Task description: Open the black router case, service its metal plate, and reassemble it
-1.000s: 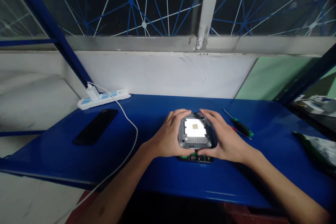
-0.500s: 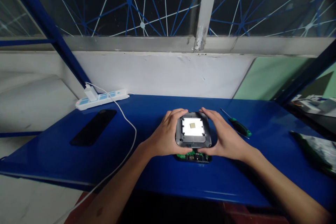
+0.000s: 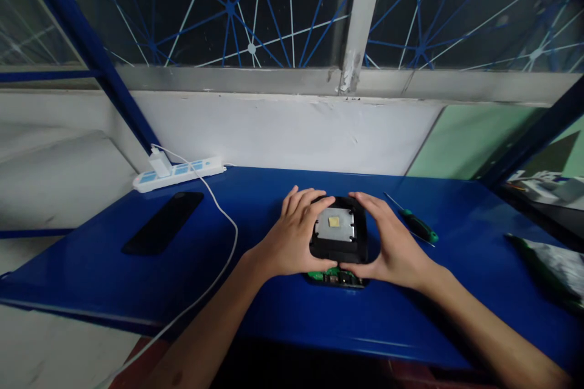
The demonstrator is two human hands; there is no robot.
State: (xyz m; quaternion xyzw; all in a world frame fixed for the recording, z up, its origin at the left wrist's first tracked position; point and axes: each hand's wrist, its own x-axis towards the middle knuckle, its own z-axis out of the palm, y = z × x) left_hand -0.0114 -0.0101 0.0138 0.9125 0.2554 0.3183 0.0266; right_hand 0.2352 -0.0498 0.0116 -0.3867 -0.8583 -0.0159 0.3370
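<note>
Between my two hands is a black square cover [image 3: 338, 251], its inner side facing me. A metal plate [image 3: 325, 230] with a small yellowish pad [image 3: 334, 222] sits in its middle. My left hand [image 3: 298, 234] grips the left edge, thumb along the near side and fingers at the far corner. My right hand [image 3: 387, 240] holds the right edge in the same way. Below and partly behind the cover, on the table, lies a black base with a green circuit board [image 3: 318, 276]; most of it is hidden by the cover and hands.
Right of my right hand lies a green-handled screwdriver [image 3: 422, 228]. A silvery bag [image 3: 554, 261] is at the far right of the blue table [image 3: 274, 316]. On the left are a black phone [image 3: 164, 223], a white cable [image 3: 235, 237] and a power strip [image 3: 180, 174].
The cover has tilted a little, so its metal plate reflects less light and looks grey. My left fingers have shifted further over its upper left corner. The base stays under it.
</note>
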